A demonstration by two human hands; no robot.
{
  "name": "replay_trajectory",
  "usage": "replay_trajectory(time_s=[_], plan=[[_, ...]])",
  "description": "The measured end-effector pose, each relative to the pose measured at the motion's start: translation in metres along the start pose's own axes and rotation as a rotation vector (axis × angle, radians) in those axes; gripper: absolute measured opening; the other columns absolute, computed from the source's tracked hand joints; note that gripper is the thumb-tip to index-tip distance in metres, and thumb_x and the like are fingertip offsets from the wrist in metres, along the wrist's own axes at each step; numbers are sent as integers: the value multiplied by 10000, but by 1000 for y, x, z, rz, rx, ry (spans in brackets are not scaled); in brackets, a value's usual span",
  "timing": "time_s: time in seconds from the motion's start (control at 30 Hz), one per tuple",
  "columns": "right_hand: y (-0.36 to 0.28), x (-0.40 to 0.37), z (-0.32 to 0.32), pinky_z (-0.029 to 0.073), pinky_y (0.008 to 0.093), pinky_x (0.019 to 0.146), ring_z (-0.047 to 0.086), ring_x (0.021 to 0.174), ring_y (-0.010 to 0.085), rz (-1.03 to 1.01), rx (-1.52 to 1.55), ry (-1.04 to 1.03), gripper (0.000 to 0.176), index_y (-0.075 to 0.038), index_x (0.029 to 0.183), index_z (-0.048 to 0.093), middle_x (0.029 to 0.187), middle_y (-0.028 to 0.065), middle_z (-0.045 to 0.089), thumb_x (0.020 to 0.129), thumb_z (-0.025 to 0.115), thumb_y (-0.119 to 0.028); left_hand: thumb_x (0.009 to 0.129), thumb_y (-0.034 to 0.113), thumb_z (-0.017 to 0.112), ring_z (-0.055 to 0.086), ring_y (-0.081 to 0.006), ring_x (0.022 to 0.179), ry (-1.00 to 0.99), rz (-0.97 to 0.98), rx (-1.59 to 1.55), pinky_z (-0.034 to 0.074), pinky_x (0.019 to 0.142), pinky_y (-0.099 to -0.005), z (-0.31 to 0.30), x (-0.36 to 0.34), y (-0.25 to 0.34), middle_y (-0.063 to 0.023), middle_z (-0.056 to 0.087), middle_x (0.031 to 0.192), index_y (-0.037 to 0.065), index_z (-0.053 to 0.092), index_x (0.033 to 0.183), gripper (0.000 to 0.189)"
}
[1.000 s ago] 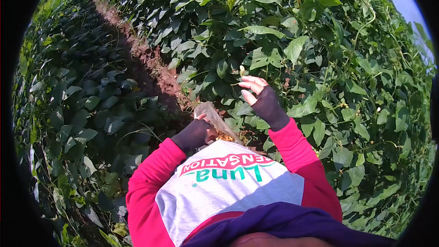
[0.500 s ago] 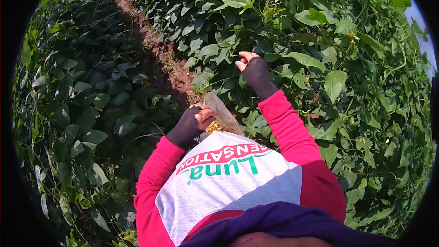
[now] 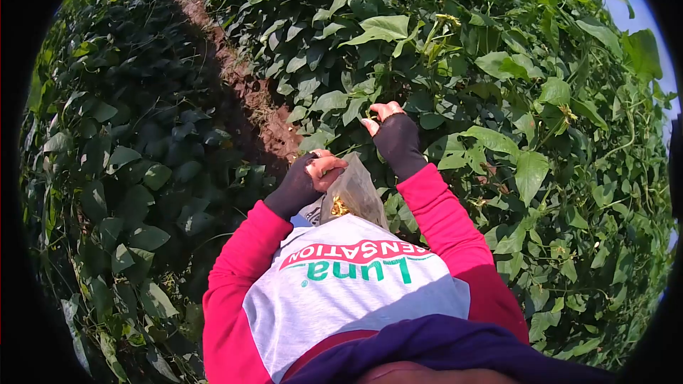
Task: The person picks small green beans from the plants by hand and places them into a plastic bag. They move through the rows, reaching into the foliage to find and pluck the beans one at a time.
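My left hand (image 3: 321, 171), in a dark fingerless glove, is closed on the rim of a clear plastic bag (image 3: 363, 188) at my waist. Small yellow flowers (image 3: 340, 206) lie inside the bag. Up and to the right of the bag is my right hand (image 3: 383, 118), also in a dark fingerless glove, beside the leaves. Its fingers are bent, with thumb and forefinger close together. Whatever may be between those fingertips is too small to make out.
Dense leafy vines (image 3: 569, 220) rise on the right, with a yellow flower (image 3: 448, 20) near the top and another (image 3: 568, 112) farther right. Shaded low plants (image 3: 128, 171) cover the left. A strip of reddish soil (image 3: 245, 85) runs between the rows.
My right hand has moved down, nearer the bag. My left hand has shifted slightly right and up with the bag's rim, and more of the bag's opening shows. The view has shifted slightly.
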State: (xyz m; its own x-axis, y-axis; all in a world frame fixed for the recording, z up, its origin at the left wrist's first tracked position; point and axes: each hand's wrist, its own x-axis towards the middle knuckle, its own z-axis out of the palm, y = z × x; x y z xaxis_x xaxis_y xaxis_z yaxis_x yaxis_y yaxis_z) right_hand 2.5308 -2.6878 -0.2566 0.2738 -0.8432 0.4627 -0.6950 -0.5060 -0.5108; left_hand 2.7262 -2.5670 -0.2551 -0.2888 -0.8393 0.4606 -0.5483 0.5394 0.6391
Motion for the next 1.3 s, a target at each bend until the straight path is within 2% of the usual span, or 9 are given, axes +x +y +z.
replay_trajectory(time_s=[0.13,0.2,0.3,0.4,0.57,0.93,1.17,1.2,1.3], plan=[[4,-2,6,502,378,716,611,810,274,-111,-91,103,192,-73,947,644,903,114,594,785,700,-159,799,43,675,637,-280,779,30,-42,-114,506,699,-364,-13,36,-16,-131,656,817,24,680,949,150],[3,-1,5,499,376,718,608,815,278,-111,-74,142,176,-68,939,639,890,117,590,786,691,-140,799,27,670,631,-274,772,71,140,-71,502,699,-351,-19,53,-39,-132,653,804,22,678,956,157],[2,0,3,506,405,737,617,832,317,-107,44,234,130,-60,900,613,918,132,611,786,658,-100,812,2,646,628,-238,802,112,31,-185,484,730,-310,-35,87,-79,-108,662,853,17,679,984,175],[4,0,5,510,357,734,624,826,290,69,168,222,168,-35,967,627,964,137,629,800,648,-37,824,14,634,621,-198,795,194,35,-189,475,737,-293,-68,131,-115,-99,656,859,10,684,1009,192],[-14,2,15,497,274,699,604,796,141,367,353,320,189,-5,1038,640,924,79,607,852,637,-39,864,26,610,579,-85,771,290,-99,-444,462,713,-225,-101,188,-206,-27,625,860,-1,673,1062,210],[-55,5,66,491,259,697,591,746,111,646,285,641,101,-7,925,644,863,53,626,854,680,-69,846,3,605,586,-121,779,-60,192,-518,471,730,-235,-133,259,-234,-63,635,889,-7,679,1030,199],[-61,6,83,492,252,697,599,760,103,632,282,782,37,-9,876,661,871,56,645,846,639,-15,866,24,624,603,-140,781,-233,270,-594,481,732,-252,-142,253,-229,-78,644,890,6,688,1025,172],[-61,5,82,492,252,697,599,760,103,638,271,794,37,-9,876,661,871,56,645,846,639,-15,864,27,631,602,-138,781,-240,295,-591,481,730,-253,-141,251,-232,-77,644,888,8,689,1027,174],[-66,10,72,510,357,801,625,910,265,504,-398,620,143,-36,886,678,990,122,650,763,713,-99,849,18,648,605,-171,806,-241,349,-585,480,749,-271,-146,243,-240,-88,652,892,15,699,1006,165]])
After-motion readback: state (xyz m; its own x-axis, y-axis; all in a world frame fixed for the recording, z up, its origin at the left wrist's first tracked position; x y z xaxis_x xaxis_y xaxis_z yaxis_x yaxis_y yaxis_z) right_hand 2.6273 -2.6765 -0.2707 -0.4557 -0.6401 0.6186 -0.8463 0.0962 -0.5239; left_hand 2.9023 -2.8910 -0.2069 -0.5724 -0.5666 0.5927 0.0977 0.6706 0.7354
